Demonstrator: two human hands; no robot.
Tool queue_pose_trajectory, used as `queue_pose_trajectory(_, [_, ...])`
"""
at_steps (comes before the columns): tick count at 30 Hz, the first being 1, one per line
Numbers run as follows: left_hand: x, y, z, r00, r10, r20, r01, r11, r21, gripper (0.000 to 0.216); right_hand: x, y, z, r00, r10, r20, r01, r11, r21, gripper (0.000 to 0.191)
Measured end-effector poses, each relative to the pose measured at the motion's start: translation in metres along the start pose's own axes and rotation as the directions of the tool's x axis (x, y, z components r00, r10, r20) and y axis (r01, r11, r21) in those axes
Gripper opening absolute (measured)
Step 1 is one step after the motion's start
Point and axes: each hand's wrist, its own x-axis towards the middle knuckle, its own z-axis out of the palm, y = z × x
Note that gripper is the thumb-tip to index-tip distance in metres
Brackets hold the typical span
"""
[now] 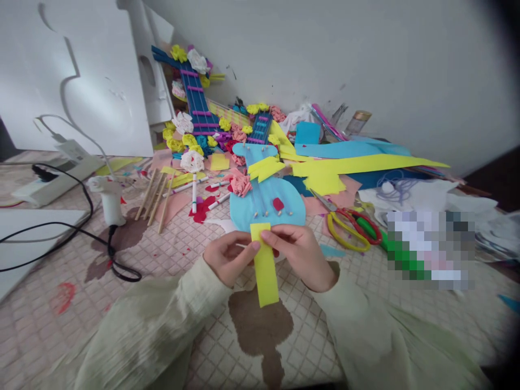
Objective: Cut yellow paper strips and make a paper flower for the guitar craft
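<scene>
A yellow crepe paper strip (266,276) hangs lengthwise between my two hands, its lower end loose above the table. My left hand (231,254) pinches the strip's left edge between thumb and fingers. On the opposite edge, my right hand (303,252) grips it near the top, thumb in front and fingers behind. Just beyond the hands lies a light-blue guitar-shaped cutout (239,208) with strings, small pegs and a red patch. Folded yellow paper pieces (266,169) rest across its neck. A pink paper flower (240,183) sits against its left side.
Scissors (349,230) with yellow and red handles lie at right. A white glue gun (109,200) with a black cable and several wooden sticks (156,197) are at left. Behind, a dark-blue paper guitar neck (197,103) stands among crumpled flowers. Long yellow strips (374,164) stretch toward the right.
</scene>
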Motion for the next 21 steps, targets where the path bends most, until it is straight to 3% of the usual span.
queue_pose_trajectory(5, [0.0058, -0.0019, -0.0029, 0.993, 0.103, -0.059, -0.101, 0.995, 0.024, 0.020, -0.0035, 0.0042, 0.0027, 1.000, -0.003, 0.009, 0.003, 0.998, -0.060, 0.025])
queue_pose_trajectory(12, [0.0040, -0.0006, -0.0027, 0.994, 0.015, -0.106, -0.024, 0.996, -0.089, 0.015, -0.0031, 0.0059, 0.0037, 1.000, 0.010, 0.002, -0.010, 0.999, -0.053, 0.024])
queue_pose_trajectory(16, [0.0049, 0.0013, -0.0029, 0.996, -0.050, -0.073, 0.037, 0.985, -0.170, 0.014, -0.0027, 0.0056, 0.0037, 1.000, 0.001, 0.001, -0.001, 0.998, -0.063, 0.024])
queue_pose_trajectory(21, [0.0070, 0.0003, -0.0029, 0.993, 0.012, -0.120, -0.029, 0.989, -0.144, 0.014, -0.0027, 0.0051, 0.0042, 0.999, 0.009, 0.033, -0.007, 0.998, -0.067, 0.024])
